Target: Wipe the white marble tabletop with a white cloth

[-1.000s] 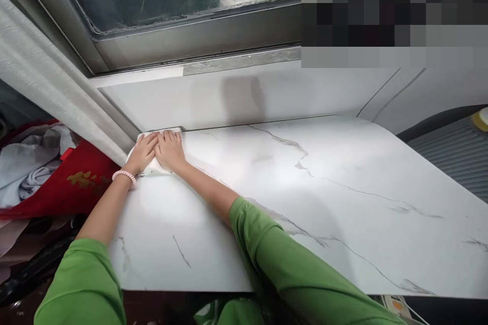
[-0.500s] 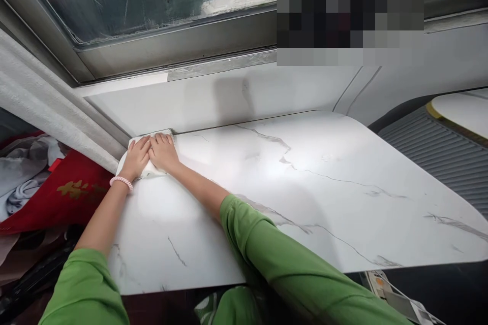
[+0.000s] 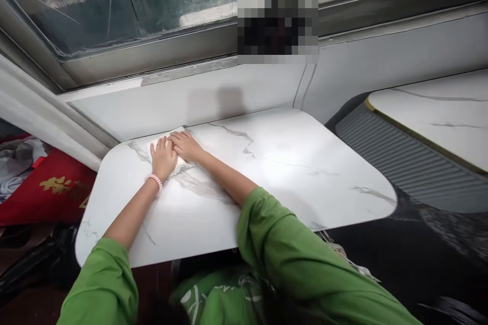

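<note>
Both my hands lie flat, side by side, on a white cloth (image 3: 182,163) on the white marble-look table (image 3: 267,172). My left hand (image 3: 163,158) has its fingers stretched out and wears a pink bead bracelet at the wrist. My right hand (image 3: 186,145) presses down with fingers flat, just right of the left, overlapping it slightly. The cloth is mostly hidden under the palms; only its edges show. Both hands are near the table's far edge, by the white wall below the window sill.
A window (image 3: 152,5) with a grey frame runs along the back. A red cloth (image 3: 49,193) with gold marks and other fabric lie at the left. A second marble table (image 3: 438,111) and grey ribbed seat (image 3: 400,162) are at the right.
Both hands with the cloth have slid right, away from the table's far-left corner toward its middle. The view has swung right, showing the second table.
</note>
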### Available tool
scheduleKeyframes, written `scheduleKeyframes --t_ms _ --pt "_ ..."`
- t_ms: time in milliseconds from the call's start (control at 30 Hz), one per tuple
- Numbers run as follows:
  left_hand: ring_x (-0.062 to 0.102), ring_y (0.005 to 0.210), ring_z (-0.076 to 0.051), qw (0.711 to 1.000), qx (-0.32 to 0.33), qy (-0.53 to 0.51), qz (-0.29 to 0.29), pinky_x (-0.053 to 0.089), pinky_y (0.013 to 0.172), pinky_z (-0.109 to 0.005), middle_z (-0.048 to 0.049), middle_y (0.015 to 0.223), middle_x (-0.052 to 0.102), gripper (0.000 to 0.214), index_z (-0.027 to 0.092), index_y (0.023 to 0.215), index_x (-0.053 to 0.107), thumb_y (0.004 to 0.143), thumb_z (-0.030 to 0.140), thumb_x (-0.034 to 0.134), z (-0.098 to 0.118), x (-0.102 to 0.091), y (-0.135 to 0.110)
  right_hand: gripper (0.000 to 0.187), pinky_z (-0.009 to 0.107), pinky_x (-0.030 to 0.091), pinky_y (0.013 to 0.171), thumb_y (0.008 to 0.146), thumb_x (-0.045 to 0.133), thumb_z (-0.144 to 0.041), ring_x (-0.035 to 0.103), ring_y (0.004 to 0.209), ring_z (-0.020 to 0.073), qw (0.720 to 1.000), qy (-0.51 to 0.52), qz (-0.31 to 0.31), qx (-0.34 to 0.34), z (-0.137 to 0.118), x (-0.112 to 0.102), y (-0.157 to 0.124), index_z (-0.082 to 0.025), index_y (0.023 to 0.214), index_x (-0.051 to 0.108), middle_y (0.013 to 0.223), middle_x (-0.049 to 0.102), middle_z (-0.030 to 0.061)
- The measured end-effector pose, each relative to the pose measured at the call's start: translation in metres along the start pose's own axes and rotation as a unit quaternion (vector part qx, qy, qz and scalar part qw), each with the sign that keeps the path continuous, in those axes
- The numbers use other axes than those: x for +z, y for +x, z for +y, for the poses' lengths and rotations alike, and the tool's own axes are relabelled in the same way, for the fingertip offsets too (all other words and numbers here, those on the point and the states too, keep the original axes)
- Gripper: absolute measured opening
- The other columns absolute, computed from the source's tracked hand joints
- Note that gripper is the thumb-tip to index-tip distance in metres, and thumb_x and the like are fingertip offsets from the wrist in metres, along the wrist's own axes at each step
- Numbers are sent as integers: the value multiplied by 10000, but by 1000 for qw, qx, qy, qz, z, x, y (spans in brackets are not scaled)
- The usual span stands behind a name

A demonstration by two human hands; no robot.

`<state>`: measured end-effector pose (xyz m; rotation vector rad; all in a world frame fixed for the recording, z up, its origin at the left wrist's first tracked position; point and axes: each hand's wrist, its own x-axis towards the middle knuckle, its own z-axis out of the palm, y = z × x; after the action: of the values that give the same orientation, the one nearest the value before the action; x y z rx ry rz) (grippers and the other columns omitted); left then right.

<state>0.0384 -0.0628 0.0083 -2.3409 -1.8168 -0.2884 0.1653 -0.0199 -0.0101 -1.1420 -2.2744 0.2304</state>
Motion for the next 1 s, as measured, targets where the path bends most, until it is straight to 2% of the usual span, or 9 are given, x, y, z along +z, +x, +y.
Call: scheduleKeyframes --t_ms 133,300,400,500,600,667,733,867,1000 --pt "310 1396 -289 998 53 -41 1 160 1147 -555 -166 1476 411 471 98 1341 483 917 213 315 97 15 29 432 413 276 1095 854 362 -152 451 1282 233 998 -29 13 49 69 -54 -59 -119 1236 561 1350 556 139" --pt "308 1401 -270 975 187 -112 -34 136 1165 -535 -140 1494 396 475 118 1369 469 931 235 329 243 30 63 446 416 342 1063 836 343 -183 482 1258 241 979 -102 66 164 158 -137 -165 -125 1216 569 1317 582 147" --pt "325 1393 -275 956 258 -137 -31 150 1162 -538 -157 1486 403 480 116 1384 454 942 264 342 319 31 55 424 443 364 1053 849 331 -231 507 1239 250 959 -144 108 219 181 -178 -238 -154 1181 584 1295 600 139" --pt "329 1392 -276 936 314 -157 -19 162 1163 -534 -147 1483 409 473 121 1379 459 946 281 353 362 26 29 414 459 387 1030 864 320 -259 526 1220 253 942 -181 131 252 171 -199 -298 -185 1178 580 1301 597 125" --pt "321 1399 -261 909 384 -160 -33 169 1172 -517 -130 1495 398 460 132 1370 469 951 287 362 370 21 3 405 464 403 1010 875 313 -251 540 1194 263 915 -222 167 292 138 -199 -330 -182 1176 576 1274 609 126" --pt "312 1406 -253 895 415 -156 -42 170 1176 -508 -121 1504 387 457 136 1375 464 956 288 362 361 18 -7 391 461 408 1005 870 320 -233 545 1178 266 903 -238 183 308 115 -192 -334 -176 1156 580 1240 622 133" --pt "304 1410 -250 889 429 -152 -51 164 1180 -501 -113 1512 376 460 140 1388 449 962 285 355 344 17 -11 380 459 404 1012 857 332 -217 542 1176 269 896 -242 188 321 95 -183 -325 -164 1137 584 1214 629 146" --pt "298 1415 -242 894 420 -139 -63 157 1184 -487 -100 1517 370 470 149 1409 423 958 262 350 286 14 -8 391 457 369 1047 846 340 -191 507 1216 274 895 -232 167 344 62 -153 -281 -133 1154 574 1239 609 166" --pt "295 1417 -230 916 374 -119 -84 160 1184 -475 -90 1515 376 475 156 1410 424 954 261 344 192 8 -11 420 486 295 1094 870 352 -192 445 1283 292 920 -197 114 320 24 -109 -215 -103 1235 539 1337 547 185"
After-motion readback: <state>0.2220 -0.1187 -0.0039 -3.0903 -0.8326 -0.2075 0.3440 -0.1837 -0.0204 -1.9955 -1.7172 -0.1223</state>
